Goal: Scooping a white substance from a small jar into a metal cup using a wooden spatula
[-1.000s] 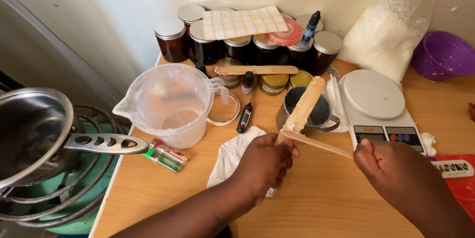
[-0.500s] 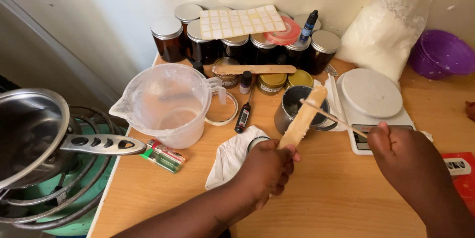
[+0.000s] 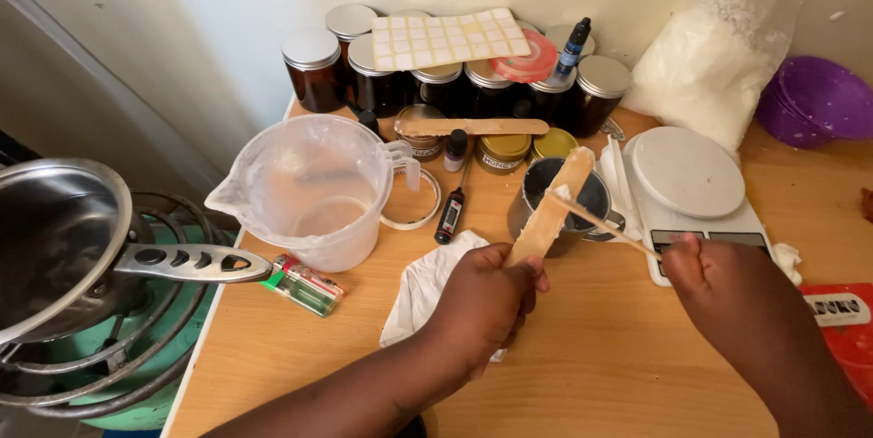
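Gripping a wide wooden paddle (image 3: 550,211) at frame centre, the left hand (image 3: 486,297) tilts it over a metal cup (image 3: 564,206). Right hand (image 3: 727,283), lower right, pinches a thin stick (image 3: 605,224) touching the paddle's face. White cloth (image 3: 423,288) lies on the tabletop (image 3: 591,374) beneath the left hand.
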